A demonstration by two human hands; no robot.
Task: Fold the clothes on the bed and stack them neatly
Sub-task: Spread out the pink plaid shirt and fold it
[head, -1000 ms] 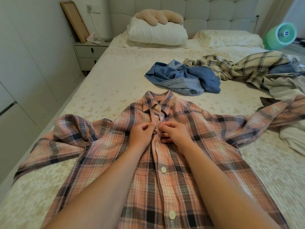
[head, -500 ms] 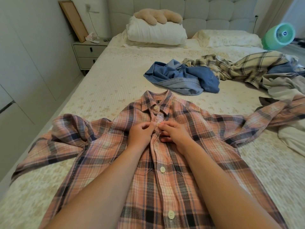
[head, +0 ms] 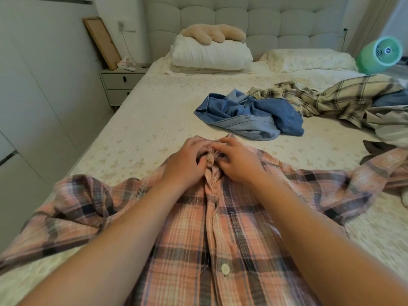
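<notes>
On the bed (head: 136, 120), near its front edge, the pink plaid shirt (head: 220, 228) lies spread face up while the left hand (head: 185, 164) and right hand (head: 237, 163) each keep a narrow pinching grip on its collar.

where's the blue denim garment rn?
Head view, mid-bed: the blue denim garment lies crumpled beyond the pink plaid shirt, touching the beige plaid shirt on its right.

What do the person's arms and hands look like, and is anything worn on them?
Both forearms are bare right up to the bottom edge of the picture: no sleeve shows. The left hand and the right hand wear no glove. I see no watch, bracelet or ring on them, though some fingers are partly hidden.
</notes>
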